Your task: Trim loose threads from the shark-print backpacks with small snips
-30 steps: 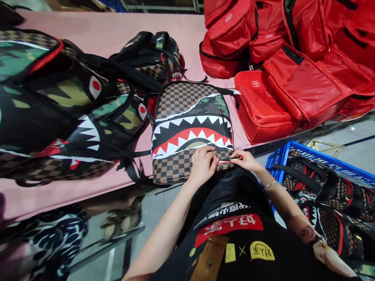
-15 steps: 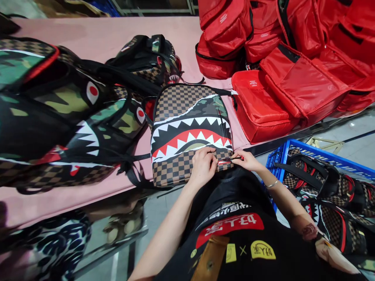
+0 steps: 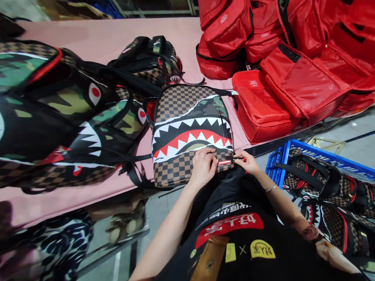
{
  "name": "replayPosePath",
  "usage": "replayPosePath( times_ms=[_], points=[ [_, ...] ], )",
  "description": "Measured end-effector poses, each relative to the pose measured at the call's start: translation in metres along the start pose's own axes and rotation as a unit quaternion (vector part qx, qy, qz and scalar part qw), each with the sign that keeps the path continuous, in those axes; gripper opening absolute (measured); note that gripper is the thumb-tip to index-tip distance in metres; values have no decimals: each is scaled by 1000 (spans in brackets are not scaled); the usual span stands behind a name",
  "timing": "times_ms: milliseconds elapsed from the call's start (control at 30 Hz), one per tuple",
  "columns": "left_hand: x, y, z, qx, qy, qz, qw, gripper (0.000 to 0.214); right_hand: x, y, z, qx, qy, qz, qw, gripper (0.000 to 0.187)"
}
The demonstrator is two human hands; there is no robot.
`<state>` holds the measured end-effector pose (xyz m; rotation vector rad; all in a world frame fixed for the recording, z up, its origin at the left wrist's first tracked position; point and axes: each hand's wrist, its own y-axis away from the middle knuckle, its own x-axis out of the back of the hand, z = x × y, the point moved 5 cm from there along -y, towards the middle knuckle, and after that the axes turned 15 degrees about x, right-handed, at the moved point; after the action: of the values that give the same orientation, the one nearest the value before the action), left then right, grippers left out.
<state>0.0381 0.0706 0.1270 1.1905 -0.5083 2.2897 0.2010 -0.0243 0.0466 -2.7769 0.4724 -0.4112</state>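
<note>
A backpack (image 3: 172,105) with brown-and-black checks, camouflage and a printed shark mouth lies front up at the table's near edge. My left hand (image 3: 203,166) is closed, its bent fingers pressed on the lower front beside a small red label (image 3: 224,162). At the lower right corner, my right hand (image 3: 247,162) pinches a slim black-and-red tool (image 3: 240,159), which looks like thread snips. Its tip points toward the label and is too small to make out clearly.
Similar shark backpacks (image 3: 64,117) crowd the left of the pink table (image 3: 88,33), with another dark backpack (image 3: 149,58) behind. Red bags (image 3: 263,105) are heaped at the right. A blue crate (image 3: 331,156) with checked backpacks stands on the floor at my right. Patterned cloth (image 3: 64,242) shows at lower left.
The tool in my right hand has drawn back to the right off the red label, which now shows more fully. My left hand has stayed in place on the backpack.
</note>
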Motion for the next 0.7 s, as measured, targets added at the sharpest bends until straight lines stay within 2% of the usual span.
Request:
replayPosePath(
  times_ms=[100,233,400,700],
  points=[
    [0,-1,0,0,3,-5,1000,14,10,20,12,12,30,70,997,16],
    [0,-2,1,4,5,-12,1000,15,11,39,20,24,57,92,994,14],
    [1,-2,1,3,7,-11,1000,15,4,38,21,52,76,98,991,16],
    [0,-2,1,3,8,-10,1000,16,5,26,13,117,114,66,984,10]
  ],
)
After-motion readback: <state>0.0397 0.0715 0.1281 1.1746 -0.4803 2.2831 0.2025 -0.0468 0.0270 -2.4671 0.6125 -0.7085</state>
